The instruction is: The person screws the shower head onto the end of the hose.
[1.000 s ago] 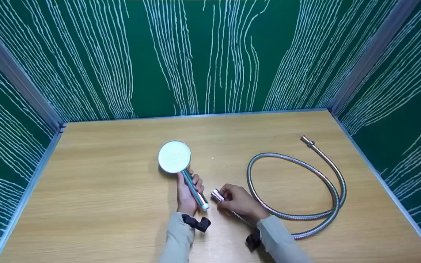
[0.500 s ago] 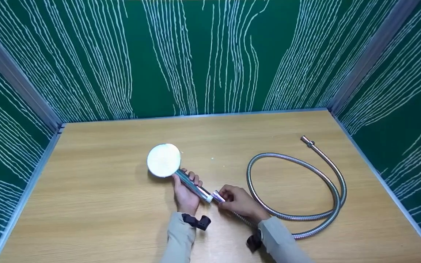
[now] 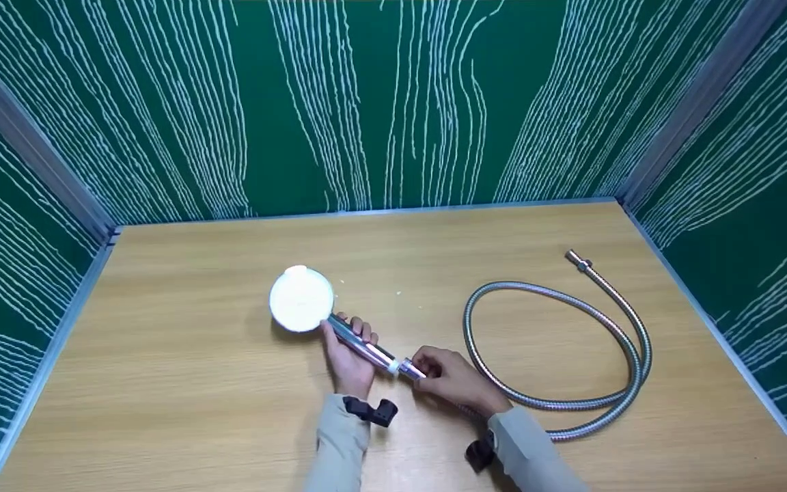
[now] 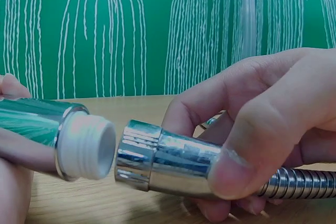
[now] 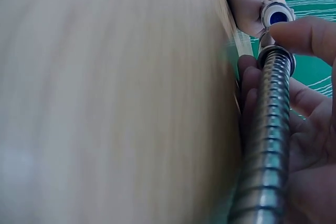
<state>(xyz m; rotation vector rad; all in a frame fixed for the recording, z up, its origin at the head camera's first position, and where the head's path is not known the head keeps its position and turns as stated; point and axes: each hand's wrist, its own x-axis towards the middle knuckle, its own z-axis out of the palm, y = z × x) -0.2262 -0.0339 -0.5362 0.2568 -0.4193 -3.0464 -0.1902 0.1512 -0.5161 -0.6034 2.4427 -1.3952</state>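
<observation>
My left hand (image 3: 351, 362) grips the chrome handle of a shower head (image 3: 301, 299), whose round white face is turned up and to the left. At the handle's lower end a white threaded collar (image 4: 88, 145) sticks out. My right hand (image 3: 458, 379) pinches the chrome end fitting (image 4: 168, 161) of a ribbed metal shower hose (image 3: 557, 404) between thumb and fingers. In the left wrist view the fitting's mouth faces the thread, with a narrow gap between them. The right wrist view shows the hose (image 5: 268, 129) running back from the fitting under the palm.
The hose loops over the right side of the wooden table (image 3: 161, 355), and its other fitting (image 3: 576, 260) lies toward the back right. Green walls (image 3: 421, 102) with white streaks stand behind and at both sides. A small black wrist camera (image 3: 371, 411) sits on the left sleeve.
My left hand has tilted the shower head, its face swinging left and its threaded end moving up and right to the hose fitting. The right hand has stayed nearly in place.
</observation>
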